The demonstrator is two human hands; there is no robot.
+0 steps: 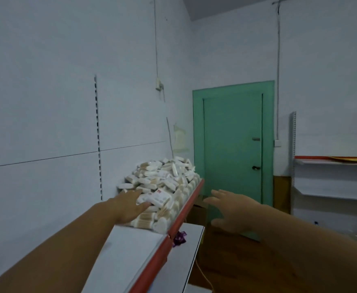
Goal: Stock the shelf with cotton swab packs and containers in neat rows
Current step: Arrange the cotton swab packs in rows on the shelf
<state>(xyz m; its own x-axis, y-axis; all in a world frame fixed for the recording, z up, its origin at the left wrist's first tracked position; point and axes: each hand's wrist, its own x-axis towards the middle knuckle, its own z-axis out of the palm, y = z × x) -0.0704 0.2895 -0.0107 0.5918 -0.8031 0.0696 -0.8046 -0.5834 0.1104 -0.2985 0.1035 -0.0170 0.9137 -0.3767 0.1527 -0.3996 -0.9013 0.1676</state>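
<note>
Heaped white cotton swab packs cover the far end of the white red-edged metal shelf. On the heap's near side, the left hand lies flat, fingers apart. Right of the heap, off the shelf, the right hand hovers, fingers spread, holding nothing.

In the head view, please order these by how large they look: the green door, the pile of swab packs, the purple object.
1. Green door
2. Pile of swab packs, nearer the camera, yet looking smaller
3. Purple object
</note>
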